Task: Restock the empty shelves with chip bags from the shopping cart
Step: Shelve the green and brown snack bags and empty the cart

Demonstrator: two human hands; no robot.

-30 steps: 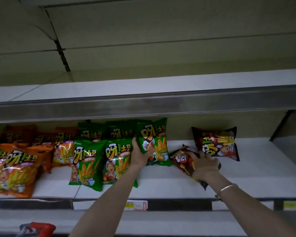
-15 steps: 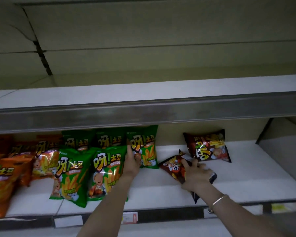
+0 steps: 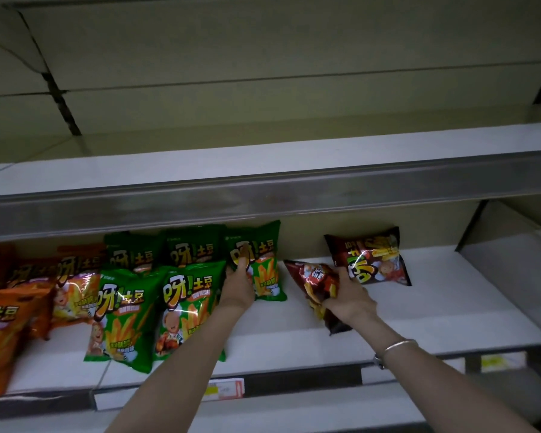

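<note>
Room for the tilted dark bag (image 3: 313,281), clasped in the grip of the right hand (image 3: 350,300) with its long axis running 10 to 4 o'clock, seems to lie at 1 o'clock beside the standing dark bag (image 3: 370,257) on the shelf (image 3: 450,307), while the left hand (image 3: 238,285) grips the green bag (image 3: 264,276) at 9 o'clock

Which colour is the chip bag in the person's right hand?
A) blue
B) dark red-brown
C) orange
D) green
B: the right hand holds a dark red-brown bag, while the left hand holds a green bag.
</note>
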